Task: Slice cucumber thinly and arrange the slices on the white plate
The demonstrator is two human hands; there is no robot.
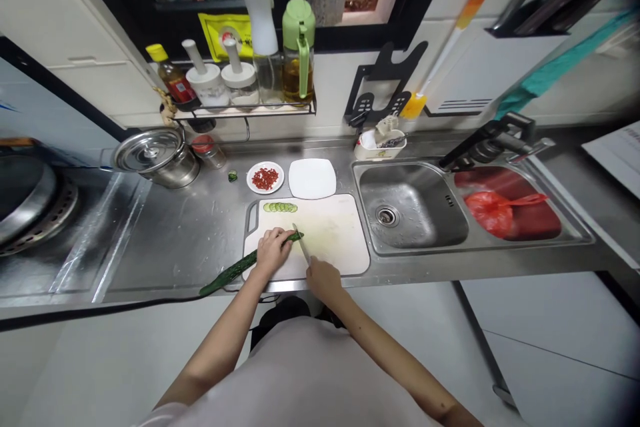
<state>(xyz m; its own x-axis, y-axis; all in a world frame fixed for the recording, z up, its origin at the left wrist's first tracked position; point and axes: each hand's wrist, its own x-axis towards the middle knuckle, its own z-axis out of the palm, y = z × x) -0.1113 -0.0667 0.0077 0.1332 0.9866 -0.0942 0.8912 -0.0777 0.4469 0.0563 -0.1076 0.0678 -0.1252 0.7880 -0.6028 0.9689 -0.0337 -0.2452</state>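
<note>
Your left hand (pixel 273 250) lies just below the middle of the frame. Its fingers are curled down over the cucumber (pixel 234 272), gripping it and pressing it to the cutting board (pixel 333 230). The cucumber is long and dark green. It runs from the lower left, where its tail sticks out past the board over the steel surface (pixel 190 233), up to its cut end just right of your fingers.

Your right hand (pixel 323 278), at the board's lower edge, has its fingers closed around the handle of a knife (pixel 301 245). The blade points up and left and meets the cucumber's cut end. A row of cucumber slices (pixel 280 207) lies along the board's top edge.

Above the board, a round dish of chopped red chilli (pixel 265 178) and a white square plate (pixel 312 178) sit side by side. To the right is the sink (pixel 420 230), with a red bag (pixel 490 211) in the basin further right. At the left of the frame, a lidded steel pot (pixel 153 155) stands on the surface.
</note>
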